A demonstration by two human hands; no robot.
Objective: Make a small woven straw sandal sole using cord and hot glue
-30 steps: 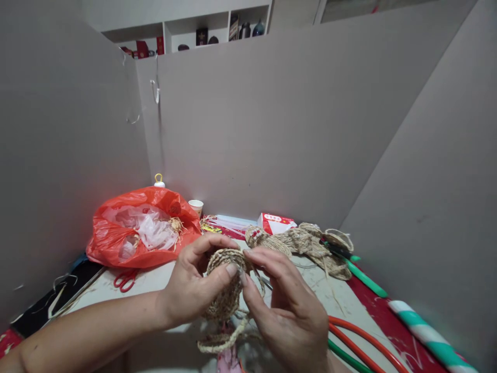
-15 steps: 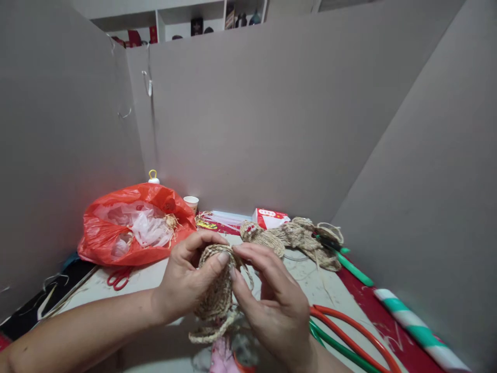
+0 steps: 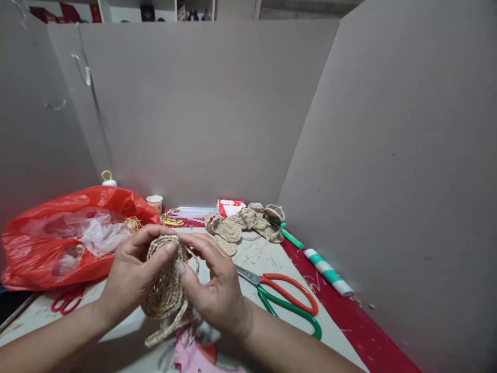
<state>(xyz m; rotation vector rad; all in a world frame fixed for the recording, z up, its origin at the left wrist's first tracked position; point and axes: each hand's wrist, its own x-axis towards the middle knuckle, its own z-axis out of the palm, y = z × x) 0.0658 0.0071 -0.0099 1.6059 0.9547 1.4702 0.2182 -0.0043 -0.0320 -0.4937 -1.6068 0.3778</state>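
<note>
A coiled oval piece of braided straw is held up between both hands above the table. My left hand grips its left side, with the thumb pressed on the face and the fingers behind the upper edge. My right hand pinches the right upper edge between thumb and fingers, where a loose strand of the braid loops out. A free end of braid hangs below the piece. Beneath it lies pink cloth. Large scissors with one orange and one green handle lie just right of my right hand.
At left a red plastic bag holds clear plastic and straw, with small red scissors before it. A paper cup, a red-and-white box and finished braided pieces stand along the back. A green-and-white striped roll lies at right.
My view has swung to the right, so everything sits further left and the large scissors show more fully. Both hands keep the same hold on the straw piece.
</note>
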